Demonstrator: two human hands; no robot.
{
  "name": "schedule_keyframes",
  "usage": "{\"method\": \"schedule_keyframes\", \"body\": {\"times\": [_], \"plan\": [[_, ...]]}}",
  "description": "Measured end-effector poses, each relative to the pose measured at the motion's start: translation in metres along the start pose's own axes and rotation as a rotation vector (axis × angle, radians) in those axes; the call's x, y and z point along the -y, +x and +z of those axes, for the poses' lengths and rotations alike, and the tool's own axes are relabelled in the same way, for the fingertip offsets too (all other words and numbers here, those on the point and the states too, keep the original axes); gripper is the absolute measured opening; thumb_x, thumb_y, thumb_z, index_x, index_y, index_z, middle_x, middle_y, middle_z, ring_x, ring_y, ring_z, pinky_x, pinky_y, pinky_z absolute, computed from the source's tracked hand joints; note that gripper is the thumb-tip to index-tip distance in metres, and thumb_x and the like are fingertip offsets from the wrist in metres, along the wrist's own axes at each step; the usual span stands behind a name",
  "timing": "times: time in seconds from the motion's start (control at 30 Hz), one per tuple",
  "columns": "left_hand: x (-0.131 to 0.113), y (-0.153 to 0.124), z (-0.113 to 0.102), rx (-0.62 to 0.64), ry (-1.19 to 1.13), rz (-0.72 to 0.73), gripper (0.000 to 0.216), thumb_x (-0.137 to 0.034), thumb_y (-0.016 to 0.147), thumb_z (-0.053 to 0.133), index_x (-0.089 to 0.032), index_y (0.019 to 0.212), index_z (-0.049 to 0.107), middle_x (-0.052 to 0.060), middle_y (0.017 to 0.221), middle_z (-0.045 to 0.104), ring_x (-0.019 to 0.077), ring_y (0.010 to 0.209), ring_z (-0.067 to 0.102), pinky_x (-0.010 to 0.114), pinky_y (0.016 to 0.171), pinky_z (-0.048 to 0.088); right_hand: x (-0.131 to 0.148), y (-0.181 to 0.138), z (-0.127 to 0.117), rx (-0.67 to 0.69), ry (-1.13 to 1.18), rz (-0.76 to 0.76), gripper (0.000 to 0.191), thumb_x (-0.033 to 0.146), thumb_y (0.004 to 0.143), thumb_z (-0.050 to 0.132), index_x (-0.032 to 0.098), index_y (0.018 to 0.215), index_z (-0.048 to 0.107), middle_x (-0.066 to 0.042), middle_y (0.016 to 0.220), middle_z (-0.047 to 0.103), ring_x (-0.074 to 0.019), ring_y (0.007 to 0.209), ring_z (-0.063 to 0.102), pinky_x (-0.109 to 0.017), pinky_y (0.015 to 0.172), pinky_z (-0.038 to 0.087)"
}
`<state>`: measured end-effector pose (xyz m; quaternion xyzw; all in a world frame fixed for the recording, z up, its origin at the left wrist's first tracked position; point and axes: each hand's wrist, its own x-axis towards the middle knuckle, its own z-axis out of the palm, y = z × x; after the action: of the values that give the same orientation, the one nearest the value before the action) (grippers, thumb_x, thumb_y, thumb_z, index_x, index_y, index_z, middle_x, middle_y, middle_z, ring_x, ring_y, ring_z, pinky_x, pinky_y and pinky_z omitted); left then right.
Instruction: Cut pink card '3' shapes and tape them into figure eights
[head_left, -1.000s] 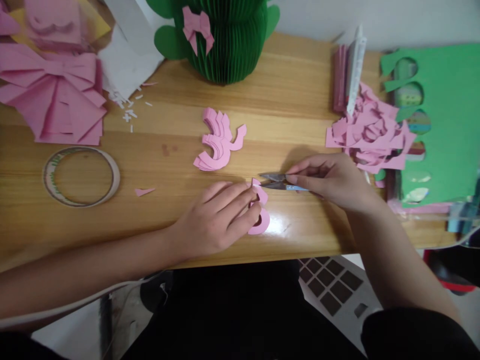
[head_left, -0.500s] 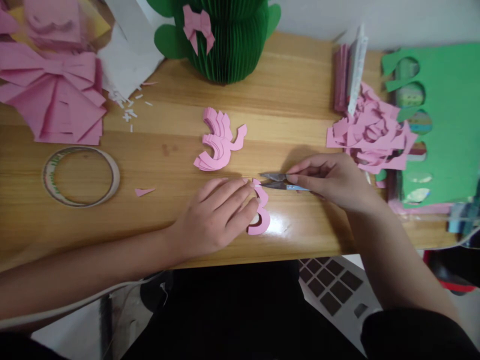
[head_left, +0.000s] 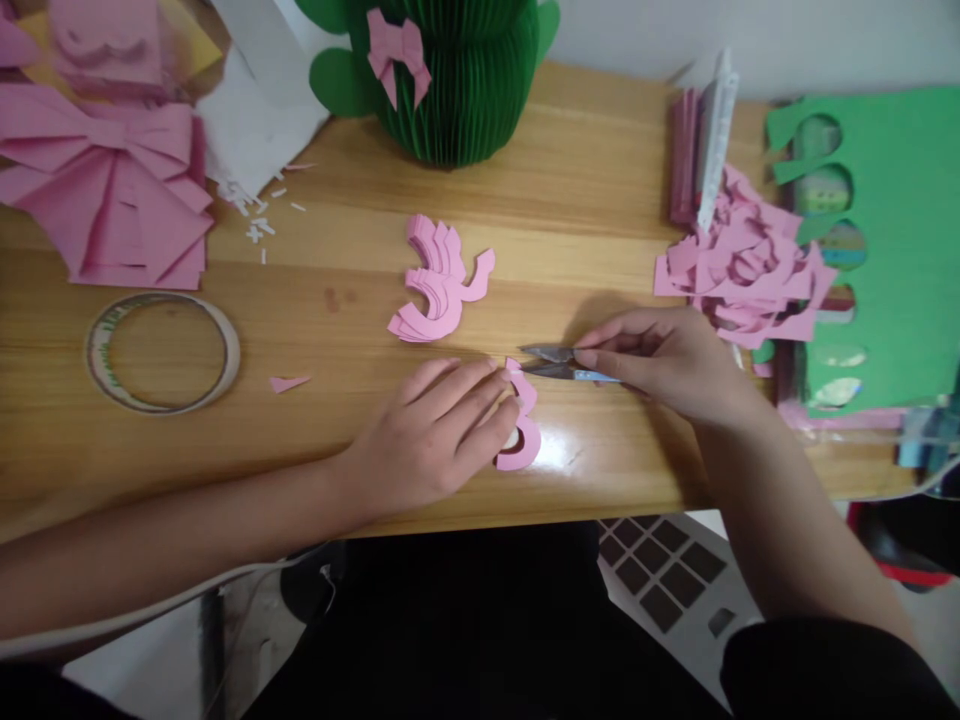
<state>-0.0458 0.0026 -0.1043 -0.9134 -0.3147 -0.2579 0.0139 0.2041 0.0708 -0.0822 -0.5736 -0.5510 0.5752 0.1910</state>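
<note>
My left hand (head_left: 435,430) rests palm down near the table's front edge. Its fingertips hold a curved pink paper cutout (head_left: 528,440) against the wood, covering its left side; the thumb is hidden. In my right hand (head_left: 664,360) is a pair of thread snips (head_left: 559,372) with dark blades and a light blue handle. The blades are apart and point left, their lower tip close to the cutout's upper end. Beyond my left hand lies a fanned stack of similar pink cutouts (head_left: 435,285).
Pink paper scraps (head_left: 750,265) heap at the right, beside a green sheet (head_left: 900,250). A tape roll (head_left: 231,350) and a small pink scrap (head_left: 289,384) lie left. Folded pink paper (head_left: 112,200) sits at far left. A green honeycomb paper ornament (head_left: 457,90) stands at the back.
</note>
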Motion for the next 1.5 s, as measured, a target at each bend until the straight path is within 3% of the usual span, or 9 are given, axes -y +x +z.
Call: {"method": "schedule_keyframes", "body": {"times": [0.27,0.37,0.43,0.57,0.73,1.0,1.23,1.4,1.5], "plan": [[-0.001,-0.002,-0.001,0.047,0.052,0.013,0.020,-0.014,0.099,0.047,-0.008,0.109,0.063,0.013,0.111,0.075,0.0260,0.106,0.070,0.038,0.085,0.054,0.001,-0.011,0.004,-0.109,-0.069,-0.073,0.034,0.055,0.074,0.076,0.021,0.079,0.070,-0.001,0.070,0.065,-0.0131,0.059,0.054,-0.026,0.051,0.041],[0.000,-0.002,-0.001,0.049,0.044,0.017,0.021,-0.013,0.098,0.047,-0.006,0.109,0.064,0.016,0.112,0.074,0.0271,0.106,0.069,0.039,0.086,0.052,0.004,-0.022,0.010,-0.188,-0.200,-0.155,0.033,0.048,0.074,0.077,0.022,0.068,0.057,0.004,0.059,0.049,-0.0111,0.052,0.042,-0.026,0.047,0.034],[0.000,-0.002,-0.002,0.045,0.043,0.021,0.021,-0.013,0.098,0.047,-0.007,0.108,0.064,0.016,0.113,0.074,0.0269,0.108,0.068,0.039,0.087,0.052,0.004,-0.031,0.017,-0.237,-0.289,-0.230,0.035,0.040,0.083,0.069,0.023,0.063,0.046,0.005,0.056,0.041,-0.0109,0.050,0.039,-0.026,0.047,0.034],[-0.001,-0.004,-0.005,0.002,0.028,0.034,0.019,-0.013,0.098,0.048,-0.010,0.102,0.066,0.015,0.114,0.074,0.0255,0.109,0.067,0.038,0.087,0.051,-0.004,-0.043,0.035,-0.198,-0.501,-0.450,0.017,0.026,0.095,0.047,0.022,0.087,0.061,-0.001,0.070,0.063,-0.0155,0.060,0.058,-0.028,0.055,0.045],[-0.002,-0.002,-0.004,-0.034,-0.030,0.072,0.018,-0.014,0.098,0.050,-0.012,0.099,0.067,0.011,0.103,0.076,0.0232,0.100,0.070,0.037,0.085,0.051,-0.014,-0.040,0.046,-0.118,-0.776,-0.737,0.036,0.020,0.093,0.046,0.019,0.124,0.065,-0.007,0.089,0.075,-0.0218,0.077,0.070,-0.033,0.068,0.056],[-0.010,-0.002,-0.007,-0.067,-0.066,0.175,0.018,-0.012,0.097,0.051,-0.011,0.095,0.068,0.007,0.090,0.077,0.0185,0.087,0.072,0.033,0.080,0.057,-0.015,-0.035,0.050,-0.106,-0.917,-0.778,0.042,0.021,0.095,0.044,0.013,0.130,0.064,-0.006,0.081,0.075,-0.0234,0.081,0.070,-0.036,0.073,0.057],[-0.016,-0.009,-0.006,0.023,-0.066,0.170,0.021,-0.008,0.096,0.048,-0.008,0.101,0.068,0.008,0.090,0.077,0.0187,0.083,0.072,0.033,0.076,0.060,-0.016,-0.037,0.052,-0.139,-1.029,-0.808,0.039,0.029,0.095,0.050,0.011,0.125,0.069,-0.007,0.077,0.073,-0.0219,0.068,0.064,-0.033,0.058,0.052],[-0.017,-0.010,-0.006,0.030,-0.086,0.163,0.018,-0.007,0.095,0.051,-0.006,0.102,0.067,0.010,0.088,0.077,0.0196,0.079,0.072,0.034,0.073,0.059,-0.016,-0.037,0.052,-0.107,-1.022,-0.833,0.037,0.030,0.097,0.049,0.012,0.120,0.071,-0.008,0.078,0.073,-0.0236,0.075,0.066,-0.034,0.064,0.054],[-0.017,-0.010,-0.005,0.044,-0.131,0.159,0.018,-0.009,0.095,0.052,-0.006,0.105,0.067,0.012,0.094,0.077,0.0217,0.085,0.072,0.034,0.075,0.058,-0.018,-0.035,0.052,-0.113,-0.871,-0.810,0.035,0.025,0.094,0.052,0.012,0.120,0.070,-0.008,0.080,0.075,-0.0231,0.074,0.068,-0.035,0.067,0.056]]}}
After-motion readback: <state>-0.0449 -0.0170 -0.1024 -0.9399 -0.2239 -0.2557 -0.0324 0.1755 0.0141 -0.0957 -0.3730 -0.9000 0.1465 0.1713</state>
